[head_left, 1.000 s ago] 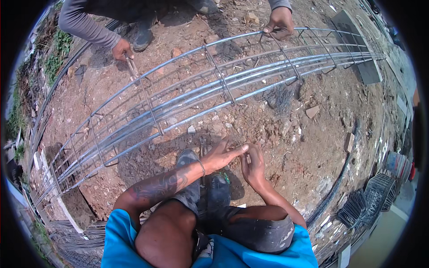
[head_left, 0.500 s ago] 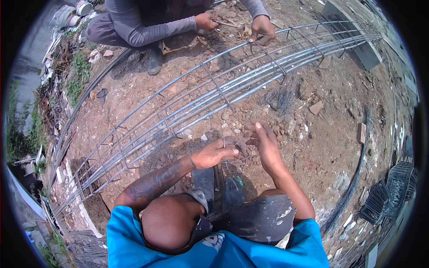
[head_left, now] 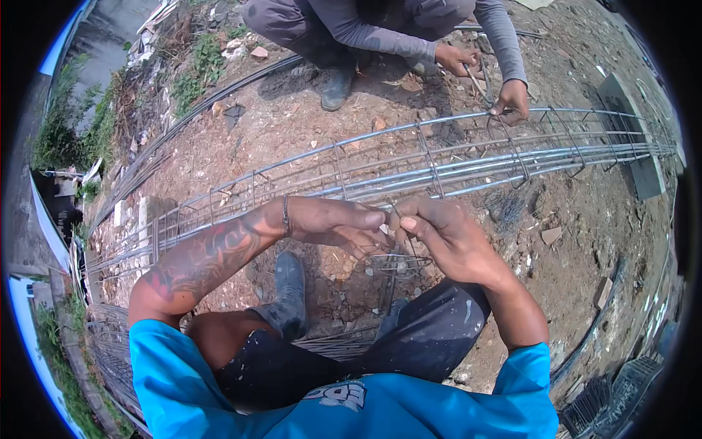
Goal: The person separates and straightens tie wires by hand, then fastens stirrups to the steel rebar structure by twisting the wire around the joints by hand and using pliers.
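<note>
Both my hands are together in front of my knees, over the near side of a long rebar cage (head_left: 431, 157). My left hand (head_left: 333, 219) has its thumb stretched along the top and its fingers curled beneath, closed around thin bent tie wire (head_left: 398, 257). Thumb and fingers of my right hand (head_left: 457, 238) pinch the same wire close to the left fingertips. Loose loops of it stick out below the hands. Across the cage, a co-worker's hand (head_left: 514, 102) touches the cage's far bar, while the other hand (head_left: 457, 58) holds a plier-like tool (head_left: 479, 84).
A board (head_left: 632, 135) stands under the cage's right end, and a block (head_left: 150, 212) under its left. Tangled thin wire (head_left: 508, 205) lies on the rubble-strewn ground. Dark bundled bars (head_left: 618, 395) lie at lower right. My boot (head_left: 290, 293) is planted below the cage.
The view has shifted, and the cage sits lower and more level in it. My hands have come together, the right one now pinching the wire. My head no longer blocks my lap.
</note>
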The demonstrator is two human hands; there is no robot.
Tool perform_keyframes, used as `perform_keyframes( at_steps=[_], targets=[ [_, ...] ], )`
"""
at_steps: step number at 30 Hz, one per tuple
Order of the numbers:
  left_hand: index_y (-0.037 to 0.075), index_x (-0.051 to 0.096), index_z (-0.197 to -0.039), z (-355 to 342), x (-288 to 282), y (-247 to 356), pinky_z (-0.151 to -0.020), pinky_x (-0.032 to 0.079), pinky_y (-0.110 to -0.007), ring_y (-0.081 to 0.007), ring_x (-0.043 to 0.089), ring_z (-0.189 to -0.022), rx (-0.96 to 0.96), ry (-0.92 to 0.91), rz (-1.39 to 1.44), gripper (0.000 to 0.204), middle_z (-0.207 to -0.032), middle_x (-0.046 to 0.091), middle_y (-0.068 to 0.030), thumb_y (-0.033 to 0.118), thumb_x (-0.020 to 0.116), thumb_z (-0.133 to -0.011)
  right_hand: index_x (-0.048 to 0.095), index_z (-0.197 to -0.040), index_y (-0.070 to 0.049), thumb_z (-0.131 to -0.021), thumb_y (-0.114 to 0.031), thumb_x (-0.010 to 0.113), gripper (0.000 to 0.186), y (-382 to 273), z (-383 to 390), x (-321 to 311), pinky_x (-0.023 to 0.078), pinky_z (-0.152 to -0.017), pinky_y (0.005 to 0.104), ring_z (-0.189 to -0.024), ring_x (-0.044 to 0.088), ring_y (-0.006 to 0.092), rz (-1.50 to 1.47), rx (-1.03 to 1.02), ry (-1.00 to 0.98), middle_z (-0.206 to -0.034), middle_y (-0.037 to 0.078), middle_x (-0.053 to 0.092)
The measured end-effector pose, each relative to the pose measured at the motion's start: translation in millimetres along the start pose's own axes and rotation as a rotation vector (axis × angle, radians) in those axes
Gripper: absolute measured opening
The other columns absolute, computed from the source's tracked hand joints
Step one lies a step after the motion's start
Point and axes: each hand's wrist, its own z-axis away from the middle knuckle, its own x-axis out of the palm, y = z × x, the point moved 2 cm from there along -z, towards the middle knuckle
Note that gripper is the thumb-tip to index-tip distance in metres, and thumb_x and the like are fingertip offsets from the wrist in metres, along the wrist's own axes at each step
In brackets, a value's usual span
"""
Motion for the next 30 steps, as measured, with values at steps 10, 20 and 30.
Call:
perform_keyframes(
  at_steps=[10, 20, 30],
  targets=[
    [-0.005, 0.055, -0.11, 61.8, 13.9, -37.9, -0.086, 0.047, -0.032, -0.0206, 0.061, -0.097, 0.003, -0.086, -0.408, 0.06, -0.097, 0.064, -0.0142, 0.048, 0.062, -0.084, 0.058, -0.102, 0.002, -0.087, -0.005, 0.05, 0.018, -27.2, -75.7, 82.0, 0.047, -0.07, 0.0406, -0.078, 0.061, 0.0362, 0.106, 0.063, -0.143, -0.086, 0.02, 0.063],
    [0.003, 0.057, -0.109, 106.4, 4.8, -131.5, -0.078, 0.044, -0.027, -0.0135, 0.058, -0.086, 0.22, 0.117, -0.017, 0.042, -0.086, 0.062, -0.006, 0.041, 0.053, -0.091, 0.058, -0.092, -0.001, -0.093, -0.016, 0.05, 0.018, -29.8, -114.6, 172.0, 0.045, -0.067, 0.0308, -0.071, 0.055, 0.0155, 0.088, 0.334, -0.041, -0.076, 0.008, 0.06],
    [0.003, 0.052, -0.115, 124.4, -1.7, -144.8, -0.088, 0.049, -0.034, -0.0188, 0.059, -0.1, 0.215, -0.234, 0.585, 0.031, -0.104, 0.058, -0.006, 0.004, 0.06, -0.085, 0.061, -0.096, -0.001, -0.09, -0.013, 0.055, 0.015, -64.8, -98.7, 227.6, 0.048, -0.065, 0.0348, -0.074, 0.063, 0.0242, 0.387, 0.501, 0.161, -0.081, 0.015, 0.062]
  ],
)
